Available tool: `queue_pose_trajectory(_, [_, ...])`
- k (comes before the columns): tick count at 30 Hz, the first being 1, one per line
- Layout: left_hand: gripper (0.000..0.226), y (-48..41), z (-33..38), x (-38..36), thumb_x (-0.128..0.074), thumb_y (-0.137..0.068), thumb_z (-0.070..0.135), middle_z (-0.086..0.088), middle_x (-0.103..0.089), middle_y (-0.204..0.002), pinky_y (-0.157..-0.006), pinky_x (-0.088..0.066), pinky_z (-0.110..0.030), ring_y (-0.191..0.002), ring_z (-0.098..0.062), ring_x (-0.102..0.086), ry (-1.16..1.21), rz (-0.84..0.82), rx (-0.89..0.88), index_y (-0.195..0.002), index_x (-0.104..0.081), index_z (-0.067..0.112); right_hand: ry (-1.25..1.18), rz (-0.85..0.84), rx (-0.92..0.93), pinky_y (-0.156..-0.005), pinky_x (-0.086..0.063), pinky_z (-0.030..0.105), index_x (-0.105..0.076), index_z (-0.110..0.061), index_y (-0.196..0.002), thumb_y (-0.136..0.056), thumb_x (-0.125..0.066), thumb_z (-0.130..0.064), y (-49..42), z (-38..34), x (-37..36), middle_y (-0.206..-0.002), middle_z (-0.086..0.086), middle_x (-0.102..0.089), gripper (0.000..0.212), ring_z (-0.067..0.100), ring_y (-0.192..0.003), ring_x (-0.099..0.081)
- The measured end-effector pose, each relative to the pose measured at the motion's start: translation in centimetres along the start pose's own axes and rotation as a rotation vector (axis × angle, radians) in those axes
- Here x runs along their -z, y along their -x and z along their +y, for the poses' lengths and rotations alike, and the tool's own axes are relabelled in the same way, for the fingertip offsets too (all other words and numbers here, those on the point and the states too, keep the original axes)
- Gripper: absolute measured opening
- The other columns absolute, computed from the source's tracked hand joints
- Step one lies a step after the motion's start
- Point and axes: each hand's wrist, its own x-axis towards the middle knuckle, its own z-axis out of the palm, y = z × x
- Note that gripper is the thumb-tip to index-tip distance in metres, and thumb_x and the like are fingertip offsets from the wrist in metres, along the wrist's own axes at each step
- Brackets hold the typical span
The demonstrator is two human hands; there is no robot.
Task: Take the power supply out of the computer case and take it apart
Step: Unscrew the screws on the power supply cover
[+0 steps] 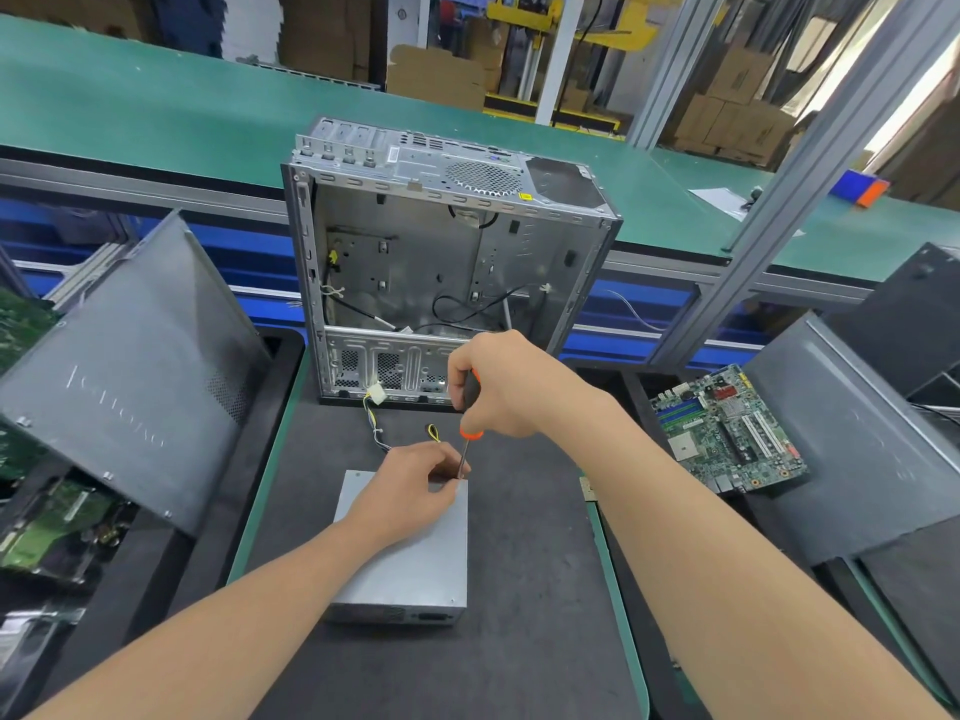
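Note:
The grey metal power supply [415,558] lies flat on the dark mat, out of the computer case [447,262], which stands open and emptied behind it. My right hand [498,387] grips a screwdriver [470,413] with a black and orange handle, held upright, its tip at the far right corner of the power supply's top. My left hand [410,485] rests on the far end of the power supply, its fingers curled by the screwdriver's shaft. The power supply's cables with a white connector [375,394] trail toward the case.
A grey case side panel [130,366] leans at the left, above green circuit boards [62,532]. A motherboard [727,428] lies at the right beside more dark panels [857,449]. A green conveyor belt [208,106] runs behind the case.

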Motion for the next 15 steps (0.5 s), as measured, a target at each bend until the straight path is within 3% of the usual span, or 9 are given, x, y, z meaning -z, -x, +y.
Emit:
queue_pose_trajectory(6, [0.011, 0.0, -0.6, -0.1, -0.072, -0.092, 0.003, 0.008, -0.076, -0.097, -0.086, -0.054, -0.019, -0.088, -0.005, -0.069, 0.004, -0.029, 0.005, -0.096, -0.077, 0.011, 0.04, -0.015, 0.064, -0.074, -0.061, 0.04, -0.073, -0.019, -0.082, -0.075, -0.073, -0.001, 0.1, -0.2, 0.0, -0.071, -0.011, -0.062, 0.019, 0.019, -0.081, -0.066])
queue_pose_trajectory(9, [0.01, 0.0, -0.8, 0.0, -0.071, -0.092, 0.004, 0.011, -0.075, -0.095, -0.081, -0.05, -0.016, -0.086, -0.002, -0.066, -0.002, -0.027, 0.015, -0.095, -0.077, 0.013, 0.077, 0.005, 0.051, -0.074, -0.055, 0.04, -0.061, -0.022, -0.099, -0.079, -0.073, -0.019, 0.4, 0.1, -0.2, -0.087, -0.006, -0.058, 0.023, 0.025, -0.093, -0.061])
queue_pose_trajectory(13, [0.013, -0.1, -0.8, -0.2, -0.07, -0.093, 0.003, 0.012, -0.074, -0.096, -0.083, -0.05, -0.016, -0.089, -0.001, -0.066, 0.003, -0.041, 0.034, -0.096, -0.077, 0.013, 0.299, 0.22, -0.122, -0.062, -0.036, 0.034, -0.048, -0.019, -0.087, -0.089, -0.058, -0.06, 0.5, 0.0, -1.2, -0.074, -0.003, -0.036, 0.042, 0.031, -0.075, -0.05])
queue_pose_trajectory(15, [0.018, -0.2, -0.8, 0.0, -0.067, -0.093, 0.0, 0.012, -0.075, -0.097, -0.087, -0.052, -0.019, -0.092, -0.002, -0.068, 0.012, -0.05, 0.056, -0.096, -0.078, 0.014, 0.299, 0.272, -0.14, -0.056, -0.031, 0.032, -0.045, -0.017, -0.08, -0.096, -0.053, -0.059, 0.1, -0.2, -1.7, -0.07, -0.001, -0.035, 0.046, 0.031, -0.07, -0.048])
